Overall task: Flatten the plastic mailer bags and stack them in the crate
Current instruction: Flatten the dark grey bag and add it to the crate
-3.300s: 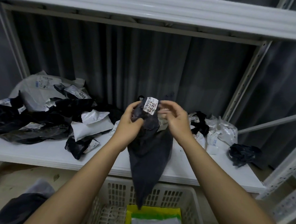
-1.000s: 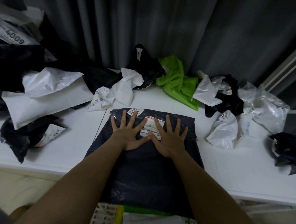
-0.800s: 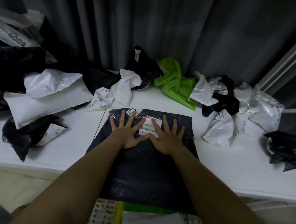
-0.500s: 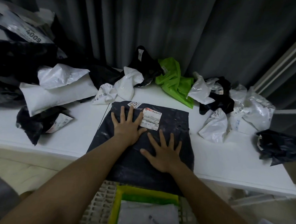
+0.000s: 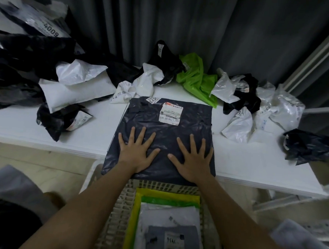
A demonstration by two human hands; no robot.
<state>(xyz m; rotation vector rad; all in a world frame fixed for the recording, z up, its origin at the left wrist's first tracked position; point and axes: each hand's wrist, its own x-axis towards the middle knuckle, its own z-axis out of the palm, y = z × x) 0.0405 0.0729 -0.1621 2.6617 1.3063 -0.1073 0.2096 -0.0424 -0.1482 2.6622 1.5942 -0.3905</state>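
Flat on the white shelf (image 5: 253, 167), the dark grey mailer bag (image 5: 165, 135) lies as a wrinkled, glossy rectangle, its near edge hanging over the shelf lip above the crate (image 5: 117, 207). A white printed label (image 5: 170, 114) is stuck near its far edge. Both hands press palm-down on its near half with fingers straight and spread, gripping nothing: left hand (image 5: 137, 151), right hand (image 5: 194, 160). Inside the perforated plastic crate sit flattened bags in yellow, green, white and grey. Crumpled mailers surround the flat one: a lime-green bag (image 5: 196, 78), white ones and black ones.
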